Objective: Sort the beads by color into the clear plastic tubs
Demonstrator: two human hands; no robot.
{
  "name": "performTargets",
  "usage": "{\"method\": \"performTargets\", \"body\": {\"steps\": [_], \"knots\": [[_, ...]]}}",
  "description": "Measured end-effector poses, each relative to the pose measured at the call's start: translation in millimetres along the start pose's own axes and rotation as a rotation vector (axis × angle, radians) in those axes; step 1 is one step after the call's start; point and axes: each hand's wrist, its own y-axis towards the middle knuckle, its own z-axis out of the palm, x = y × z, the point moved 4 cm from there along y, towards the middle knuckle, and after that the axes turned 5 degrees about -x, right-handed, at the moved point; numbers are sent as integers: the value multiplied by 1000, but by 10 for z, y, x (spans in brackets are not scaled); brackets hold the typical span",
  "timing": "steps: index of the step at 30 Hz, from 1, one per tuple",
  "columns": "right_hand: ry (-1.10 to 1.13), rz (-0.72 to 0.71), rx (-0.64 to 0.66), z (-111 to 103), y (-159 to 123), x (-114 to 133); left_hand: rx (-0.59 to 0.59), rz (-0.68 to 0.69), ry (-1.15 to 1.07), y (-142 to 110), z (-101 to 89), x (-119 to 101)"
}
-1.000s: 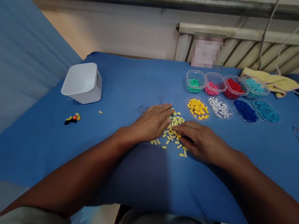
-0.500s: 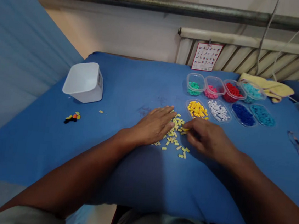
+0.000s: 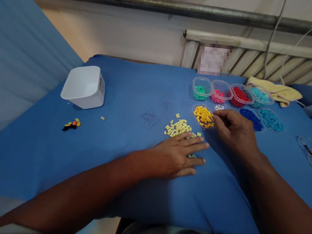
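Currently, the left hand (image 3: pixel 173 158) lies flat, fingers splayed, over the six-o'clock side of the loose pale-yellow building bricks (image 3: pixel 179 127). The right hand (image 3: pixel 234 129) is drawn narrow at the orange-yellow brick tray (image 3: pixel 194 113), three-o'clock rim; contents indeterminable. A low palm should limit scatter. Blue cloth (image 3: pixel 136 89) gives room toward ten.

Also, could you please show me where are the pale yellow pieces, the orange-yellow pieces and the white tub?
Pale yellow pieces (image 3: pixel 180 127): head view, middle of the loose pile.
Orange-yellow pieces (image 3: pixel 203 115): head view, middle of the heap.
White tub (image 3: pixel 91 101): head view, outer wall below the rim.
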Motion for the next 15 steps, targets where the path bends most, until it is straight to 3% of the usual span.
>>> {"method": "performTargets", "body": {"steps": [3, 5, 8, 11, 13, 15], "knots": [[-11, -2, 26, 7, -40, 31, -4, -129, 71, -52, -56, 268], [-12, -20, 54, 29, -70, 65, -67, -243, 111, -103, -137, 472], [27, -68, 180, 121, -152, 139, -184, -468, 170, -166, -242, 737], [39, -108, 308, 260, -255, 227, -153, -652, 138, -157, -219, 878], [27, -136, 332, 339, -293, 301, -62, -654, 40, -103, -156, 878], [62, -176, 362, 400, -302, 395, -5, -548, -88, -36, -127, 809]]}}
